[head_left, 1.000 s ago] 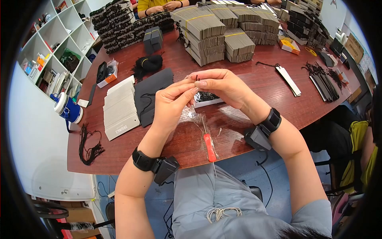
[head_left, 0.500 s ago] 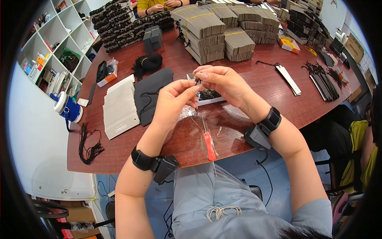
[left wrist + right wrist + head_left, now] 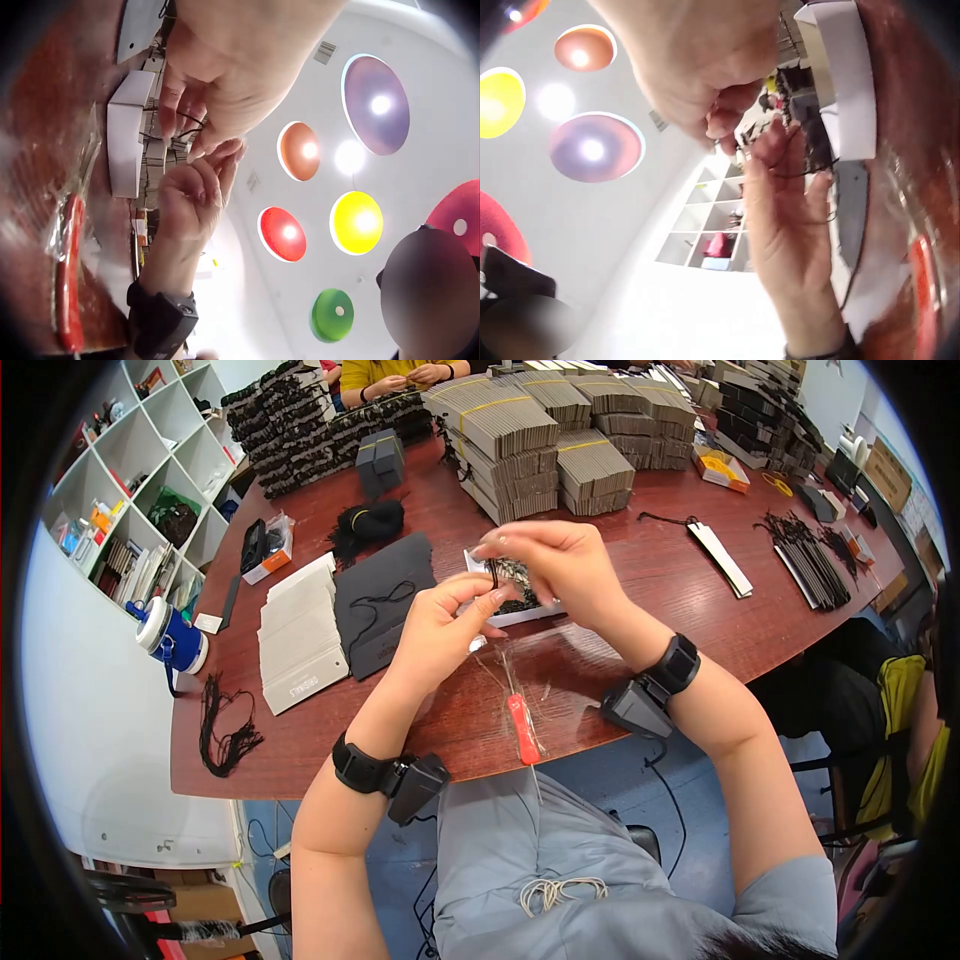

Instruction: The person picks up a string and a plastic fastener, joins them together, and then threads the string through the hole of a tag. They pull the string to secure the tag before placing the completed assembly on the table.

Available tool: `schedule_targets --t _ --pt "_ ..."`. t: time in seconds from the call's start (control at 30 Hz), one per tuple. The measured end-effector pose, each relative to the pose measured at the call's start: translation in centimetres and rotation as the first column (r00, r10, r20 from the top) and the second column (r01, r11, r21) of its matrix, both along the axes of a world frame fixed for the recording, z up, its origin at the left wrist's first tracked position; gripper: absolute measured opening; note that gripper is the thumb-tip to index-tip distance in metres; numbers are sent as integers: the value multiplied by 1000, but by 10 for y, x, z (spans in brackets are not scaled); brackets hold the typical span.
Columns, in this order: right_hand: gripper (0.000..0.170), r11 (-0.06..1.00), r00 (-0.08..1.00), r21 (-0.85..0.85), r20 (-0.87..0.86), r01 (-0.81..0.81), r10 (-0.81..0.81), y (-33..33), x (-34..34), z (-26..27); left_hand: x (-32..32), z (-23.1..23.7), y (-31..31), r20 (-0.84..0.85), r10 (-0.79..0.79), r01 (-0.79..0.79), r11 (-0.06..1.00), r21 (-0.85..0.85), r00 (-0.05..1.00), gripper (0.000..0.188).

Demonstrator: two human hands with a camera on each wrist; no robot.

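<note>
The left hand (image 3: 438, 622) pinches a thin black cord (image 3: 493, 572) between thumb and fingers above a small white box (image 3: 532, 616) holding dark pieces. Close beside it, the right hand (image 3: 568, 568) is raised with bent fingers, its thumb and forefinger at the cord's upper part. In the left wrist view the cord (image 3: 184, 114) makes a loop at the left hand's fingers, and the right hand's fingertips (image 3: 231, 150) meet them. The right wrist view shows the cord (image 3: 787, 175) crossing the left palm (image 3: 791, 232); what lies between the right fingertips is partly hidden.
A red-handled tool (image 3: 522, 728) lies at the table's front edge. Left are grey cards (image 3: 302, 640), a black sheet (image 3: 385, 585) and loose black cords (image 3: 225, 730). Stacked grey cards (image 3: 500, 420) stand behind; a white strip (image 3: 718, 558) lies right.
The right hand has shifted slightly right from the left fingertips, and its fingers have spread a little. More black cord shows between the hands, and the box beneath is more visible.
</note>
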State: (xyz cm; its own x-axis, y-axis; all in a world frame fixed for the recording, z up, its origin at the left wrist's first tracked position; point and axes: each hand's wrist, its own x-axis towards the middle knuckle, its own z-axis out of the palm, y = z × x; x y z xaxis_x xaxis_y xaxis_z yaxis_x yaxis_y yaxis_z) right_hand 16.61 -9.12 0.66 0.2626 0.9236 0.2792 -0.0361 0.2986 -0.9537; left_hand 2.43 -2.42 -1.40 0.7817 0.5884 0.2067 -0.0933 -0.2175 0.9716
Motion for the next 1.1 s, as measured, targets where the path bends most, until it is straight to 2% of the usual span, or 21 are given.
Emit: schedule_targets --t 0.03,0.07,0.1,0.13,0.17,0.23,0.27,0.3,0.37,0.4,0.43,0.47,0.5,0.57,0.6,0.67,0.77,0.8,0.87,1.0,1.1 --pt "10 995 971 50 219 82 -91 0 -4 -5 0 0 -1 18 -50 51 995 -91 999 18" --pt "10 995 971 48 219 83 -92 6 -3 -12 0 2 -2 19 -51 52 994 -92 999 18" --pt "9 913 829 383 459 139 -319 14 -1 -21 -2 6 -3 -28 -45 40 989 -142 999 16" --pt "10 734 598 675 560 72 -573 17 -2 -23 -4 8 -4 -75 -41 26 981 -192 996 14" --pt "11 739 554 668 585 85 -593 15 -2 -23 -5 5 -2 -77 -42 27 981 -193 996 14" --pt "10 770 528 627 616 121 -585 12 1 -20 -4 -1 4 -6 99 -99 992 75 995 12" --pt "9 797 503 584 647 156 -573 11 2 -19 -4 0 6 -6 99 -99 992 75 995 12" --pt "9 797 503 584 647 156 -573 9 2 -17 -5 0 8 80 98 -105 990 92 992 17" --pt "9 885 712 442 574 147 -405 7 0 -13 -6 4 4 181 119 -140 985 105 976 25" --pt "9 886 712 441 575 145 -403 7 -2 -14 -7 8 4 182 122 -142 984 104 976 25" --pt "11 935 874 342 423 90 -239 7 -4 -16 -7 12 4 149 111 -108 994 -27 983 25" --pt "12 967 971 254 230 9 -70 8 -6 -16 -7 13 4 117 95 -76 985 -157 989 25" --pt "12 967 971 255 230 8 -69 6 -5 -13 -7 10 6 118 96 -77 985 -157 988 25" --pt "15 993 993 -18 23 -118 118 0 -5 -2 -6 2 10 242 -55 137 932 -336 969 24" --pt "15 993 993 -17 22 -118 118 0 -3 -3 -7 1 11 241 -55 137 932 -336 969 24" --pt "14 975 975 -82 -102 -208 199 3 2 -6 -8 3 12 221 -186 269 853 -448 957 23" --pt "16 959 963 -120 -121 -256 241 6 4 -12 -11 9 12 162 -264 309 773 -554 951 19" --pt "16 959 963 -120 -123 -256 242 7 3 -12 -12 8 13 160 -264 308 773 -555 951 19" --pt "17 934 919 -127 -263 -335 294 6 2 -13 -13 6 14 168 -294 336 755 -563 941 17" --pt "17 913 891 -171 -343 -371 298 3 1 -10 -13 6 14 130 -275 300 772 -561 952 13" --pt "17 892 855 -182 -414 -413 312 2 0 -8 -13 -3 20 197 -308 365 758 -541 931 13"
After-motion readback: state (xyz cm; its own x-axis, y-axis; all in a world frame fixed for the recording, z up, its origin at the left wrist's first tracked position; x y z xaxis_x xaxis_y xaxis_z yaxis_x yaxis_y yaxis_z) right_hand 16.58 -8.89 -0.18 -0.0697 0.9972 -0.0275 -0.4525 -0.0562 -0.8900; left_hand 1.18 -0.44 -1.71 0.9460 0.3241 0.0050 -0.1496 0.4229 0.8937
